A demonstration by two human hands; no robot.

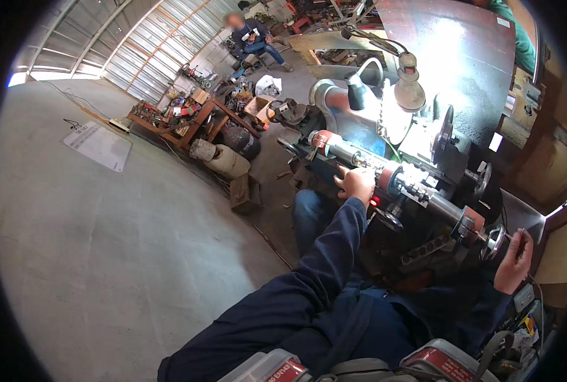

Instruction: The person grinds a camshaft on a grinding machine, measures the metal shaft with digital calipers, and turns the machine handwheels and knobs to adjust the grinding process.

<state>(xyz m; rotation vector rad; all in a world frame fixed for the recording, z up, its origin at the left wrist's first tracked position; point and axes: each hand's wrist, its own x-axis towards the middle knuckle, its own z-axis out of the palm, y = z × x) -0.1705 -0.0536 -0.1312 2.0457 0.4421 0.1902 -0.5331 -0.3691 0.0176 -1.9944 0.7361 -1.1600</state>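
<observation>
A cylindrical grinding machine with a long horizontal spindle assembly (443, 207) lies in front of me. My left hand (358, 186) is at its middle, against the shiny metal workpiece section (367, 162). The fingers are bent and partly hidden, and what they hold cannot be made out. To its right is a red-brown round housing (390, 177). At the right end of the machine, my right hand (515, 262) has its fingertips pinched together at the handle of a small chrome handwheel (495, 242).
A bright work lamp (409, 95) and a grey lamp shade (360, 95) stand over the machine. Other handwheels (388, 218) stick out in front. Gas cylinders (223, 159) and a cluttered rack (194, 121) are at left. A person (251, 38) sits at the back; a green sleeve (513, 32) shows upper right.
</observation>
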